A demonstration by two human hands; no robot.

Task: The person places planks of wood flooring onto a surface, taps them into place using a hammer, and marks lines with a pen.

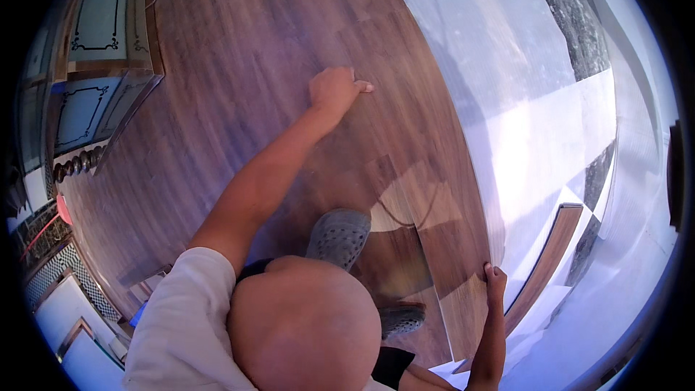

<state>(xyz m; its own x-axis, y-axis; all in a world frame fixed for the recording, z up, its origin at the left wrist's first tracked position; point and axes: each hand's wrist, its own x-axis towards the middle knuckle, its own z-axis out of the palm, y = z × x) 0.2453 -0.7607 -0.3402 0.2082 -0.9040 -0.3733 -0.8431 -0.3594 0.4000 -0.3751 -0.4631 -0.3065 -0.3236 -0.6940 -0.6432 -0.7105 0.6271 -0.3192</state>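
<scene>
Head view, left hand (337, 93), right hand (496, 281) at plank (460, 300) edge, two clogs (339, 239)

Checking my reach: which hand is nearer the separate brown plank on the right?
Right. The right hand is just left of the separate plank; the left hand is farther off, up-left over the brown floor.

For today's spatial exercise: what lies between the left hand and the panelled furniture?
In the head view, only brown flooring lies between the left hand and the panelled furniture.
</scene>
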